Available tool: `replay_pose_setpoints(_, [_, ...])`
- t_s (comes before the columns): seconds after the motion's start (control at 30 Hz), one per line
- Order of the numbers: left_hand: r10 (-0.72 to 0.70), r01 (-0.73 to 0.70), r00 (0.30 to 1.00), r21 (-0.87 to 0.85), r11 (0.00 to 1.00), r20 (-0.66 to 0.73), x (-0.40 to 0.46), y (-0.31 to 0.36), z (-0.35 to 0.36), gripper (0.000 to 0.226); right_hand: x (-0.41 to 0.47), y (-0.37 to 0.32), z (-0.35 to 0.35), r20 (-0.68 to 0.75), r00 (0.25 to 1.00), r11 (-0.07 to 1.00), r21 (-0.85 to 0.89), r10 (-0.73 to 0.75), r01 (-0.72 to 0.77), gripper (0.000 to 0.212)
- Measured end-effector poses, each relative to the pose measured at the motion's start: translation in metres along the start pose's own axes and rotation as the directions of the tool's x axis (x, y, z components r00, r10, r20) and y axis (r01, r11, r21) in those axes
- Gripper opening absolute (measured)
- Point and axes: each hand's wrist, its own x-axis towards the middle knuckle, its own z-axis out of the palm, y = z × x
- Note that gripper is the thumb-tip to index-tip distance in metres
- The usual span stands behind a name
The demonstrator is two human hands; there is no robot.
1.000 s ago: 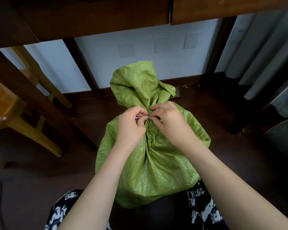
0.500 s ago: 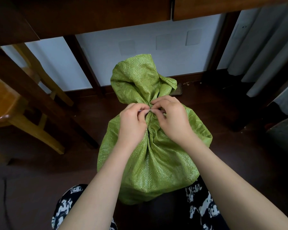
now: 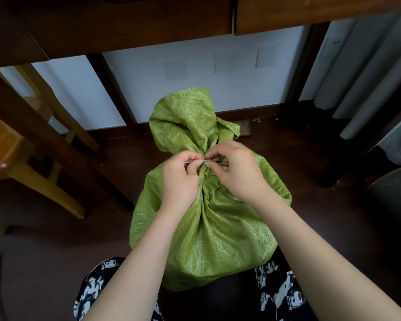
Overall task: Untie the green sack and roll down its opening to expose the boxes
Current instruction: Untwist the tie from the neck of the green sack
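A green woven sack (image 3: 218,228) stands on the dark floor between my knees, its neck gathered and bound by a thin pale tie (image 3: 198,161). Above the neck the loose top (image 3: 183,119) of the sack flares upward. My left hand (image 3: 181,179) pinches one end of the tie, which pokes out to the left of my fingers. My right hand (image 3: 234,167) pinches the tie at the knot on the right side of the neck. The boxes are hidden inside the sack.
A dark wooden desk (image 3: 125,22) overhangs at the top, with its legs (image 3: 116,96) behind the sack. A yellow wooden chair (image 3: 21,163) stands at the left. Grey curtains (image 3: 368,77) hang at the right. A small flat object (image 3: 244,128) lies by the wall.
Both hands have kept working at the tie on the neck. A short end of the tie now sticks out left of my left fingers. The view has shifted slightly.
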Motion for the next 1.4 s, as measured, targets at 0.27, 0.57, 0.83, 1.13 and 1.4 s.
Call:
replay_pose_setpoints(0.27, [0.234, -0.236, 0.972, 0.155, 0.959, 0.030, 0.003, 0.000, 0.000, 0.014, 0.004, -0.008, -0.001, -0.037, 0.995, 0.962, -0.261, -0.097, 0.085, 0.010])
replay_pose_setpoints(0.57, [0.163, -0.162, 0.987, 0.020, 0.987, -0.016, 0.005, -0.002, -0.005, 0.011, 0.001, -0.006, 0.010, -0.142, 0.981, 0.983, 0.147, 0.132, -0.111, 0.004])
replay_pose_setpoints(0.83, [0.022, -0.024, 1.000, -0.123, 0.992, -0.018, 0.004, 0.000, -0.003, 0.016, 0.000, -0.007, 0.016, -0.102, 0.935, 0.872, 0.407, 0.338, -0.271, 0.010])
replay_pose_setpoints(1.13, [0.027, -0.028, 0.999, -0.030, 0.999, -0.036, 0.003, -0.005, -0.002, 0.012, -0.002, -0.004, 0.016, -0.095, 0.995, 0.999, -0.044, 0.007, -0.012, 0.014])
replay_pose_setpoints(1.4, [0.051, -0.046, 0.986, -0.031, 0.998, 0.159, 0.006, -0.001, -0.008, 0.017, 0.005, -0.006, 0.004, -0.135, 0.991, 0.999, 0.029, 0.020, -0.016, 0.002])
